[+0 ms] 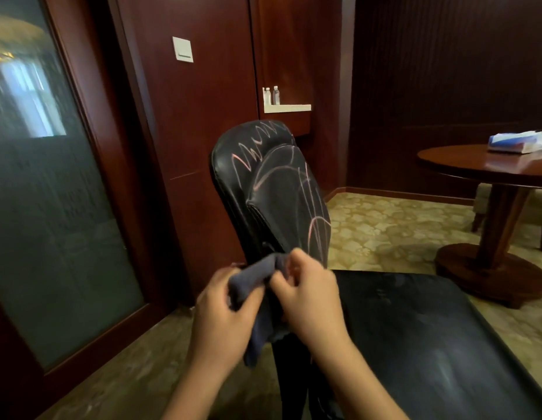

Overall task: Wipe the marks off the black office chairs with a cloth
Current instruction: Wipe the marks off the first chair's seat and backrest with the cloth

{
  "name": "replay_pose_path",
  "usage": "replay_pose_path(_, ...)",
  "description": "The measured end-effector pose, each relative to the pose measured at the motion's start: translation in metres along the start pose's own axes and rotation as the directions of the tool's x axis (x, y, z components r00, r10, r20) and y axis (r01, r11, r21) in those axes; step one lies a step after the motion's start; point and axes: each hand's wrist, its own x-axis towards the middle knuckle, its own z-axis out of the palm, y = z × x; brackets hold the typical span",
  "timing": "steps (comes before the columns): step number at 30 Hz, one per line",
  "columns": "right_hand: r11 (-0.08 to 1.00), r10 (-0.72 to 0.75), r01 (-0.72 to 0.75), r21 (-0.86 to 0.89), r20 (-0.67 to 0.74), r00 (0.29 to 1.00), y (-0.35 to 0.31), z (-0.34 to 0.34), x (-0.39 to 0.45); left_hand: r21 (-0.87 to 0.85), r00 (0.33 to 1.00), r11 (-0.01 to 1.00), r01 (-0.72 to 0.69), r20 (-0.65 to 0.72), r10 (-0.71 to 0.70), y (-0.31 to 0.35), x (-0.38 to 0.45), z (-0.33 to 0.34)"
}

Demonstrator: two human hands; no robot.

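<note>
Where chalk marks (265,165) cross it, chair (281,207) stands.

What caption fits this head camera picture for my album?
Both hands, left and right, hold a dark cloth before a scribbled black chair back.

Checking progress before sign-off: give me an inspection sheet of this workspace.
Surface: chair backrest covered in pink and white scribbles; seat dark, no clear marks.
Job's things: dark cloth, bunched, off the backrest.
Clutter: paper stack on round table; two bottles on shelf.
Grippers: left hand and right hand both grip the cloth.
Cables: nothing seen.
Surroundings: wood panelling, glass door, patterned carpet.
</note>
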Motion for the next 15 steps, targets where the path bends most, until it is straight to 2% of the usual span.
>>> replay_pose_path(3,0.998,0.056,-0.057,0.009,0.026,0.998,0.009,0.0,-0.008,-0.005,0.998,0.998,0.062,0.011,-0.062,-0.012,-0.007,0.006)
replay_pose_path(8,0.981,-0.134,0.154,0.121,-0.155,0.979,-0.05,-0.02,0.035,-0.205,0.99,0.978,-0.033,-0.137,0.004,0.027,0.04,-0.007)
replay_pose_path(10,0.973,-0.163,0.189,0.135,-0.184,0.969,-0.074,-0.028,0.06,-0.218,0.98,0.972,-0.084,-0.193,0.041,0.043,0.066,-0.013)
replay_pose_path(13,0.987,-0.134,0.142,0.076,-0.102,0.986,-0.083,-0.024,0.082,-0.185,0.976,0.979,-0.08,-0.214,0.04,0.054,0.085,-0.016)
replay_pose_path(15,0.99,-0.099,0.104,0.09,-0.06,0.993,-0.075,-0.013,0.077,-0.098,0.963,0.989,-0.112,-0.254,0.084,0.049,0.078,-0.011)
